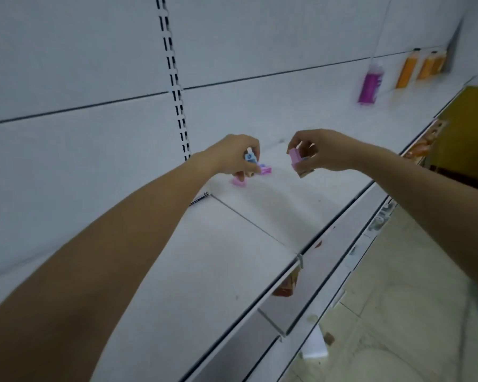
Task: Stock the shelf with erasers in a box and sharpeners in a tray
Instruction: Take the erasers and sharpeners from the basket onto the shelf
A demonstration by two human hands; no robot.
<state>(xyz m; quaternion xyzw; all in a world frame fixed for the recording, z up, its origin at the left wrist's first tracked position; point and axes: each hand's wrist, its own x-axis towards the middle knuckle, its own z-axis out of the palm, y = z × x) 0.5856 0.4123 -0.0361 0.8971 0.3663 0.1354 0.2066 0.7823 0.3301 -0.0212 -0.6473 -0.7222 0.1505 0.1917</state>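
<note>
Purple bottle (370, 84), orange bottles (406, 70) beside it, slotted upright (174, 78), tiled floor (398, 299)

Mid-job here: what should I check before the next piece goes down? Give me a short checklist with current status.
1. Grip of the left hand on the blue and white piece: ok, fingers curled round it.
2. Grip of the right hand on the cardboard box: ok.
3. The pink piece seated in the box: not ok, it appears to stick out of the opening.
4. The loose pink pieces gathered in a tray: not ok, they lie on the bare shelf; no tray in view.
5. Which pieces are erasers or sharpeners: cannot tell, too blurred.
</note>
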